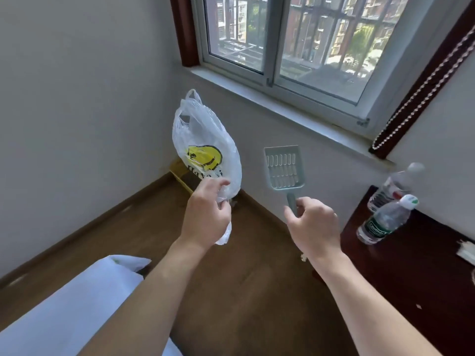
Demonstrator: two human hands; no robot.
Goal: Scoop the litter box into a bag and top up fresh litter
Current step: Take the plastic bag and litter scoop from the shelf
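Observation:
My left hand (207, 215) grips a thin white plastic bag (203, 147) with a yellow smiley face, held up in the air with its handles pointing upward. My right hand (312, 222) holds the handle of a pale grey-green slotted litter scoop (284, 168), its blade upright and nothing on it. Both hands are raised in front of me, facing the room's corner below the window. No litter box is visible.
A dark wooden table (411, 273) at the right carries two clear water bottles (385, 219). A yellow object (180, 173) sits in the floor corner behind the bag. White bedding (69, 304) lies at the lower left. The window sill (282, 109) runs above.

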